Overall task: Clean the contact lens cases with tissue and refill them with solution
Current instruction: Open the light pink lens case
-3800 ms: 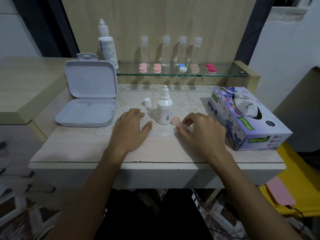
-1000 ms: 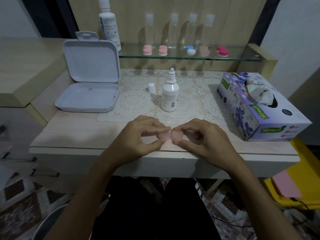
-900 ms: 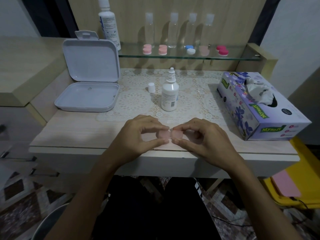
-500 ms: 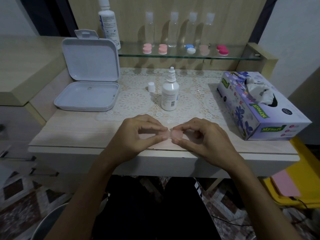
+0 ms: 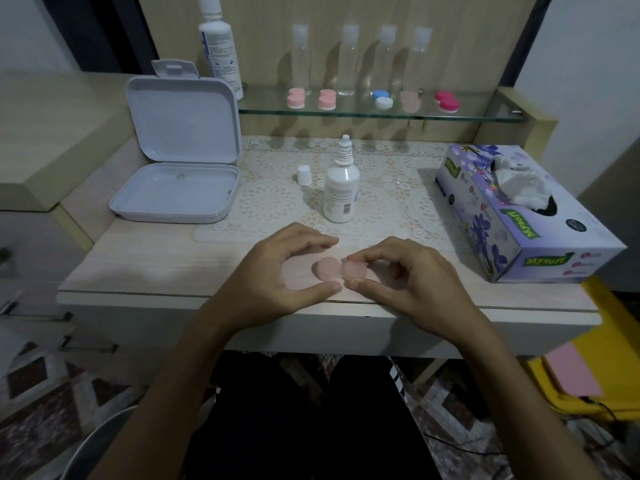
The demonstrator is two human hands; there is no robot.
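Pink lens case (image 5: 329, 269) pinched at one end by right hand (image 5: 408, 282); left hand (image 5: 270, 278) wide, curved beside it

An open white box (image 5: 175, 190) lies at the left of the worktop (image 5: 156, 268), beside a lace mat (image 5: 273, 202). Lower right, a pink sheet (image 5: 571, 372) lies on a yellow container (image 5: 620, 334).

A pale wood-grain tabletop (image 5: 138, 268) has a light wooden back panel (image 5: 263, 15) rising along its far edge, with a glass shelf (image 5: 478, 114) fixed across it. Off the left edge stands a cream side cabinet (image 5: 52, 133) with drawers (image 5: 31, 271) below. A white wall (image 5: 588, 64) lies to the right. The floor (image 5: 41, 410) shows brown and white patterned tiles. The light is dim and even.
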